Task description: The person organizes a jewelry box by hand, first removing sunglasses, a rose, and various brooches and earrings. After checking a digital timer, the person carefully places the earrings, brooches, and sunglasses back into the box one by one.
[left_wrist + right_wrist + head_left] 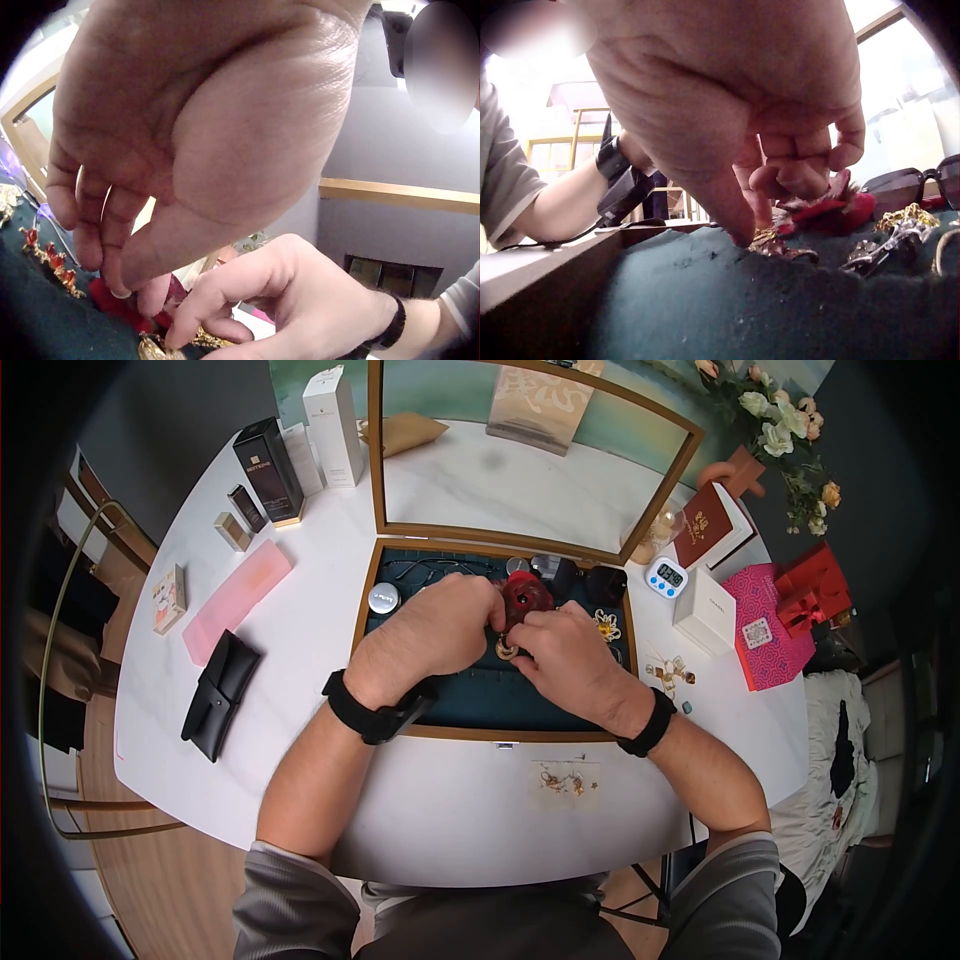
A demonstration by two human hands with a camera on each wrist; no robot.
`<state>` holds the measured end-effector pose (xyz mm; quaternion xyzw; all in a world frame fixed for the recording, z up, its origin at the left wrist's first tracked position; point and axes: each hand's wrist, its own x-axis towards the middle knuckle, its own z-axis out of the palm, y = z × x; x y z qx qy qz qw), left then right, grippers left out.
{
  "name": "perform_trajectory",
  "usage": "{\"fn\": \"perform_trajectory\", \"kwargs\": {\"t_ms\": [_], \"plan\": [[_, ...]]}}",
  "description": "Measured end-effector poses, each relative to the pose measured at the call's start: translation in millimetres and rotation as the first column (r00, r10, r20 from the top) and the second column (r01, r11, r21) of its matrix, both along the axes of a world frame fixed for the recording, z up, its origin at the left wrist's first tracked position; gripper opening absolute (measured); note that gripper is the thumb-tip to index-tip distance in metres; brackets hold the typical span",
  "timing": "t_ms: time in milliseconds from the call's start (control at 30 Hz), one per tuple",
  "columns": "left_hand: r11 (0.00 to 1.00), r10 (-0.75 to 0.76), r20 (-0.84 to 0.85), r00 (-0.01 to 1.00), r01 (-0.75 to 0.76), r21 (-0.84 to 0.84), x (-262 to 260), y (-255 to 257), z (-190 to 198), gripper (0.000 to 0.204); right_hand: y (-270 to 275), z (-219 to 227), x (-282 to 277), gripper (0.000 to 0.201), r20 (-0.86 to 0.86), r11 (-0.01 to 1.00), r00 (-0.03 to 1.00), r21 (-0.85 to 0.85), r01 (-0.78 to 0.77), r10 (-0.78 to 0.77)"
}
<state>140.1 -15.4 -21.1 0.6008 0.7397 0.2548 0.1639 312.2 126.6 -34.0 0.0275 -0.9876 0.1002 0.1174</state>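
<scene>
A case lined in dark teal holds jewellery. Over it, the left hand curls its fingers and pinches the edge of a dark red flower-shaped piece. Close by on the right, the right hand has thumb and index finger on a small gold piece just below the flower. In the left wrist view the left hand meets the red piece, with the right hand beside it. The right wrist view has the right hand pinching gold low over the cloth.
The glass lid stands raised behind. Left are boxes, a pink strip and a black pouch. Right are a timer, a white box and gold jewellery. Small gold pieces lie in front.
</scene>
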Motion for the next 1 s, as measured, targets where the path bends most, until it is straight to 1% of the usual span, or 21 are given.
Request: {"fn": "perform_trajectory", "kwargs": {"t_ms": [33,100,133,167,200,267,333,400,467,533,600,733,800,867,933,1000], "plan": [[0.999,0.006,-0.013,1.0,-0.006,0.049,-2,-1,-1,0.022,1,2,0,0.009,0.0,1.0,1.0,-0.001,0.0,0.0],[0.999,0.021,0.016,1.0,-0.022,0.047,-8,-7,12,0.021,5,14,0,0.008,-0.088,1.0,0.996,-0.002,0.013,-0.013],[0.998,0.036,0.046,0.998,-0.038,0.045,-10,-10,21,0.019,8,20,1,0.008,-0.087,1.0,0.996,-0.003,0.014,-0.014],[0.996,0.087,0.048,0.995,-0.086,-0.012,-11,-13,32,0.019,12,29,3,0.008,-0.133,0.999,0.99,-0.022,0.049,-0.052],[0.996,0.085,0.049,0.995,-0.084,-0.012,-14,-14,31,0.019,16,37,5,0.008,-0.177,0.996,0.98,-0.042,0.084,-0.09],[0.987,0.147,0.049,0.988,-0.15,0.063,-22,-19,31,0.019,22,50,12,0.008,-0.19,0.991,0.974,-0.068,0.114,-0.125],[0.985,0.158,0.039,0.987,-0.16,0.069,-20,-22,37,0.02,28,58,21,0.009,-0.226,0.981,0.955,-0.074,0.179,-0.191],[0.981,0.194,0.055,0.98,-0.193,-0.022,-15,-24,49,0.019,29,66,32,0.009,-0.228,0.976,0.949,-0.047,0.212,-0.217],[0.984,0.177,0.041,0.983,-0.175,-0.039,-12,-24,51,0.02,33,68,46,0.009,-0.204,0.962,0.941,-0.062,0.265,-0.272],[0.986,0.16,0.026,0.987,-0.159,-0.059,-11,-23,50,0.02,35,65,62,0.009,-0.217,0.956,0.931,-0.074,0.285,-0.294],[0.99,0.129,0.042,0.991,-0.127,-0.062,-10,-22,44,0.022,36,65,80,0.01,-0.145,0.925,0.915,0.007,0.381,-0.376],[0.992,0.107,0.037,0.994,-0.104,-0.071,-3,-20,43,0.024,59,58,117,0.01,-0.134,0.893,0.887,0.031,0.45,-0.442],[0.99,0.112,-0.028,0.993,-0.114,-0.087,1,-20,44,0.026,71,58,135,0.012,-0.091,0.823,0.823,0.047,0.566,-0.561],[0.99,0.108,-0.034,0.994,-0.111,-0.091,2,-19,42,0.025,86,58,153,0.012,-0.092,0.792,0.796,0.078,0.605,-0.598],[0.991,0.097,-0.037,0.995,-0.1,-0.092,5,-19,40,0.023,98,60,170,0.011,-0.064,0.717,0.724,0.103,0.689,-0.687],[0.987,0.101,-0.075,0.992,-0.109,-0.121,9,-18,40,0.02,110,60,185,0.01,-0.07,0.687,0.697,0.125,0.716,-0.714]]}}
